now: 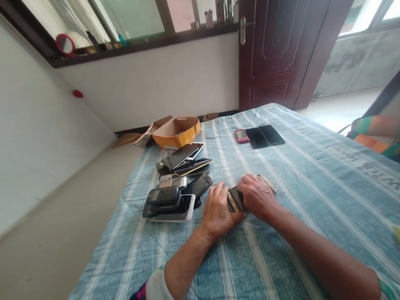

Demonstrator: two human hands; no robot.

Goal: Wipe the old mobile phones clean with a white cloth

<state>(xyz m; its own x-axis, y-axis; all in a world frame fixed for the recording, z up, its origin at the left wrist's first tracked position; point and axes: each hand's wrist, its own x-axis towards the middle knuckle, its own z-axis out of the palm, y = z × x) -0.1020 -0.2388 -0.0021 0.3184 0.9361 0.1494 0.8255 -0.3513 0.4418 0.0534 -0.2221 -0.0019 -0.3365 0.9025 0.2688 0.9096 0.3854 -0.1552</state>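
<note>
A smartphone (238, 197) with a dark screen and gold ends lies on the striped tablecloth under both hands. My left hand (218, 209) grips its near-left end, thumb on one side and fingers on the other. Across the middle of the phone, my right hand (256, 195) is closed with curled fingers, hiding much of the screen. The phone's pale gold far end (267, 183) shows beyond the right hand. Just left of my left hand is a pile of old phones, with a black keypad phone (163, 196) on a white-edged smartphone (186, 211).
Behind the pile stands an open orange cardboard box (179, 135). Further back on the right, a small pink phone (241, 136) lies beside two black smartphones (271, 135). The tablecloth (312, 183) reaches the table's left edge, with floor beyond; a dark red door (275, 50) is behind.
</note>
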